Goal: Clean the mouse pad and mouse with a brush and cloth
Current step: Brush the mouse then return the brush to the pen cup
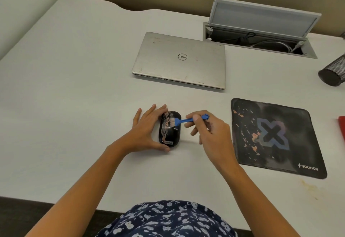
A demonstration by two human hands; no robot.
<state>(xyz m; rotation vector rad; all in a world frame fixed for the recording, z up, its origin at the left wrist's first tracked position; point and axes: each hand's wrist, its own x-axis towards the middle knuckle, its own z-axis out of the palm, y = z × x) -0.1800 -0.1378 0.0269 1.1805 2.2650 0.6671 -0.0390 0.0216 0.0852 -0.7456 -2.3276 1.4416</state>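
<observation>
Step in hand: I am brushing the top of the mouse (pixel 169 129), which sits on the desk (pixel 74 87), not on the mouse pad (pixel 276 137).

My left hand (pixel 147 130): fingers spread flat and loose, palm against the mouse's left flank, thumb hooked round its near end; it braces rather than grips.

My right hand (pixel 207 126): thumb and forefinger pinched on the blue handle of the brush (pixel 183 120), other fingers curled underneath.

Bristles: resting on the far half of the mouse, just beyond my left fingertips.

Doing it well: I judge short, light strokes best, swept away from my left palm toward the open desk (so crumbs don't collect against my hand), keeping the thumb firm so the mouse doesn't skate.

Mouse's long axis: runs from my thumb away toward the laptop (pixel 179 61); the Lenovo label sits at the near end, by my thumb.

Brush axis: crosswise to the mouse, handle trailing toward my right palm.

Mouse pad: lies well right of my right hand, speckled with debris, not yet tackled, I'd say.
</observation>
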